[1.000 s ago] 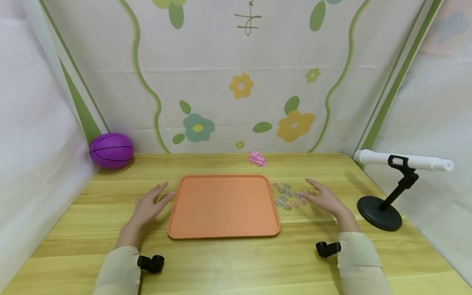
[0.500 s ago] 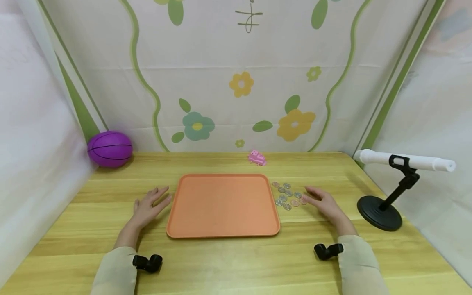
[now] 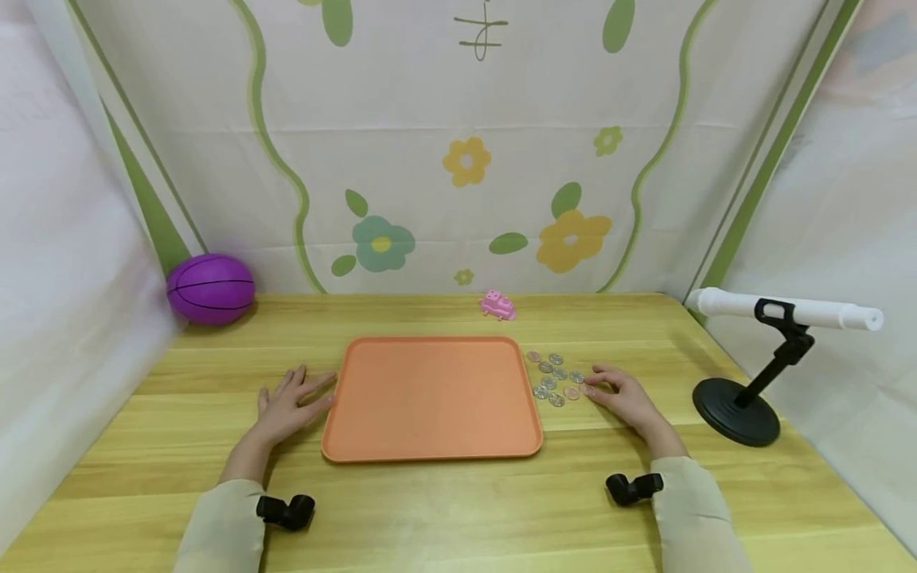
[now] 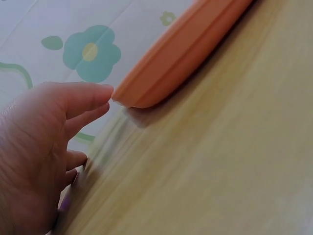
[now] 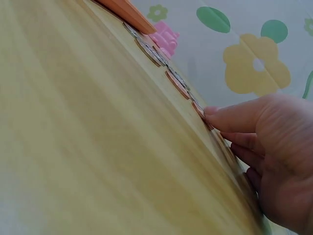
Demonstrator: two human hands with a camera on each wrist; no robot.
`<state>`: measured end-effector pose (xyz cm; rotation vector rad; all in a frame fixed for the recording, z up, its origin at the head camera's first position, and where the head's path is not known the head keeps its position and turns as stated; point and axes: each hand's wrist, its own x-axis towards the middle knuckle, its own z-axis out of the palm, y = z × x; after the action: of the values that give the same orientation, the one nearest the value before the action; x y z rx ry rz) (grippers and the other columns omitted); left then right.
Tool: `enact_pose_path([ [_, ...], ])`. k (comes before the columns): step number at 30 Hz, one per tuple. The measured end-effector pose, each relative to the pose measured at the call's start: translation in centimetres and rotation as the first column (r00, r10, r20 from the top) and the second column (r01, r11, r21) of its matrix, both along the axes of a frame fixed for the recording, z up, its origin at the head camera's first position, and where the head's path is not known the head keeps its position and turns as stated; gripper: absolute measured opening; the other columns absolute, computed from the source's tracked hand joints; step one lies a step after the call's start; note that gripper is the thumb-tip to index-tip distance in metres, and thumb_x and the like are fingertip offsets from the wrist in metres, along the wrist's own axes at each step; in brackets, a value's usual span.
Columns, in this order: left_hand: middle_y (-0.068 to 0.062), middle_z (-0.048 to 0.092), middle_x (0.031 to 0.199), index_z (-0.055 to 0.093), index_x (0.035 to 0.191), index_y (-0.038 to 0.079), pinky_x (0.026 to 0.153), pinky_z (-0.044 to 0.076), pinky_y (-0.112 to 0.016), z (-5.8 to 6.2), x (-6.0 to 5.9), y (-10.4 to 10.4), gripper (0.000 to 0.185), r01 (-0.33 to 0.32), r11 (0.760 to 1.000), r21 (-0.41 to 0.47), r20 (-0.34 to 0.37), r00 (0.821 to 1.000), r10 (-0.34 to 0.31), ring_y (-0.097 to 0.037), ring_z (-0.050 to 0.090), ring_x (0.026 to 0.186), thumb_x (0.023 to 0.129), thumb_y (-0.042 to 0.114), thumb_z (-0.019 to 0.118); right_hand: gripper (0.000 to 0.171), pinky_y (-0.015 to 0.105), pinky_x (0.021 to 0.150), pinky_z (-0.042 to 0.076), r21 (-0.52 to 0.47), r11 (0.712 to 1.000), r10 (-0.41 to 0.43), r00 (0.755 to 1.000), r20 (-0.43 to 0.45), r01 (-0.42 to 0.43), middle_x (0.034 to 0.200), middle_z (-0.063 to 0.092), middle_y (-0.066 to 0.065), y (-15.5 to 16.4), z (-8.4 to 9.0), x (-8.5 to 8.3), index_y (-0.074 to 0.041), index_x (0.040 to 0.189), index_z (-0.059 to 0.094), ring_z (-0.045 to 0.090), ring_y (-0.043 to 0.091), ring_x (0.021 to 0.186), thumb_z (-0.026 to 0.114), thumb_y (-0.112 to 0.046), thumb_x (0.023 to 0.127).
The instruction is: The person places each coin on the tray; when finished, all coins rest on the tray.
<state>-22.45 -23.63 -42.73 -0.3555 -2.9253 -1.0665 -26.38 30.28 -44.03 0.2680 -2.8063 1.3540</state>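
Observation:
An empty orange tray [image 3: 430, 398] lies in the middle of the wooden table. My left hand [image 3: 304, 386] rests flat on the table at the tray's left side, fingers spread, thumb tip against the tray rim [image 4: 146, 93]. In the left wrist view the left hand [image 4: 73, 117] holds nothing. Several coins [image 3: 555, 378] lie loose just right of the tray. My right hand [image 3: 600, 382] lies on the table at the right end of the coins. Its thumb [image 5: 215, 115] touches the outermost coin [image 5: 198, 108], and the other fingers are loosely bent beside it.
A small pink toy [image 3: 497, 305] sits behind the tray near the back wall. A purple ball [image 3: 211, 288] rests in the far left corner. A black stand [image 3: 738, 410] with a white tube [image 3: 788, 310] occupies the right side. Flowered cloth walls enclose three sides.
Both hands have sunk onto the table. The left thumb has come up against the tray's edge. The right hand drew in a little, its fingers bending at the coins.

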Motion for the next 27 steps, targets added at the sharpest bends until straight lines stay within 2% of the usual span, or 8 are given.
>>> enact_pose_path([
  [8, -0.028, 0.006, 0.138, 0.042, 0.130, 0.016, 0.086, -0.013, -0.062, -0.35, -0.11, -0.13, 0.055, -0.001, 1.000, -0.017, -0.010, 1.000, 0.001, -0.042, -0.002, 0.124, 0.083, 0.042, 0.051, 0.025, 0.051, 0.095, 0.018, 0.034, 0.999, -0.013, 1.000, -0.023, 0.014, 0.128, 0.034, 0.025, -0.38, 0.20, 0.14, 0.001, 0.097, 0.060, 0.023, 0.042, 0.119, 0.061, -0.019, 0.082],
  [15, -0.030, 0.014, 0.135, 0.045, 0.128, 0.017, 0.086, -0.011, -0.063, -0.61, -0.01, 0.15, 0.051, -0.001, 1.000, 0.004, -0.079, 0.997, 0.002, -0.046, 0.003, 0.123, 0.083, 0.040, 0.053, 0.021, 0.053, 0.094, 0.017, 0.067, 0.998, 0.004, 0.999, -0.050, -0.001, 0.126, 0.034, 0.028, -0.72, 0.46, 0.32, 0.002, 0.095, 0.059, 0.023, 0.045, 0.117, 0.059, -0.015, 0.083],
  [20, -0.029, 0.014, 0.136, 0.044, 0.129, 0.016, 0.085, -0.011, -0.064, -0.69, -0.08, 0.25, 0.051, 0.001, 1.000, -0.016, -0.077, 0.997, -0.002, -0.046, 0.002, 0.122, 0.084, 0.039, 0.051, 0.019, 0.054, 0.094, 0.016, 0.074, 0.997, 0.026, 0.998, -0.064, -0.021, 0.125, 0.033, 0.030, -0.89, 0.54, 0.45, 0.002, 0.095, 0.059, 0.024, 0.046, 0.117, 0.059, -0.012, 0.082],
  [27, -0.029, 0.013, 0.136, 0.043, 0.129, 0.016, 0.085, -0.010, -0.064, -0.75, -0.22, 0.31, 0.050, -0.004, 0.998, -0.055, -0.066, 0.998, 0.000, -0.046, 0.001, 0.122, 0.085, 0.040, 0.049, 0.014, 0.058, 0.092, 0.013, 0.156, 0.987, 0.047, 0.995, -0.089, -0.033, 0.124, 0.034, 0.030, -0.94, 0.71, 0.28, 0.001, 0.090, 0.058, 0.023, 0.049, 0.114, 0.058, -0.010, 0.082],
])
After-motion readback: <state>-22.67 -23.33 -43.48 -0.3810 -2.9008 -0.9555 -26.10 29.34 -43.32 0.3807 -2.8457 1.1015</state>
